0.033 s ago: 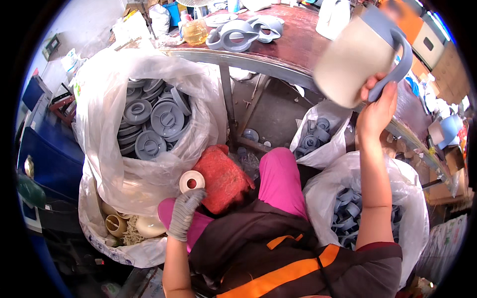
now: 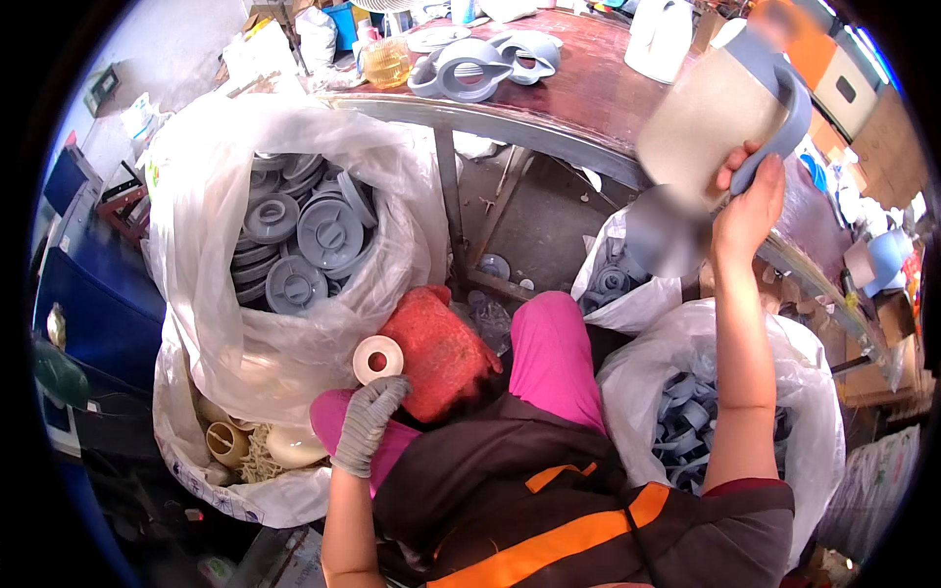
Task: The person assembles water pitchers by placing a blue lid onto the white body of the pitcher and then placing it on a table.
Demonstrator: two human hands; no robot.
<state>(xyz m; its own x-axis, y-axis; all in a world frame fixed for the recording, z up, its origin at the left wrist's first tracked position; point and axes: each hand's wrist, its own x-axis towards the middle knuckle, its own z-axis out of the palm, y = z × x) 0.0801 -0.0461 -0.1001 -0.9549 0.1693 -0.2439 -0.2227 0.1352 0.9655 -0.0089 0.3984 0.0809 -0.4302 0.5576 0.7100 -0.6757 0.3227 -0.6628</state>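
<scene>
Beige jug (image 2: pixel 696 122): raised, partly hiding the table (image 2: pixel 588 83); right hand (image 2: pixel 751 204) clasping its handle (image 2: pixel 798 114). Cream ring (image 2: pixel 362 360): gloved left hand (image 2: pixel 370 419) grasping it, fingertips obscured. Grey thing (image 2: pixel 668 233) below jug: I find it too blurred to identify.

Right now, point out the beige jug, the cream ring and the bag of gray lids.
Beige jug (image 2: pixel 701 127), head view: middle of its body.
Cream ring (image 2: pixel 362 359), head view: left part of its face.
Bag of gray lids (image 2: pixel 191 245), head view: its left wall.
</scene>
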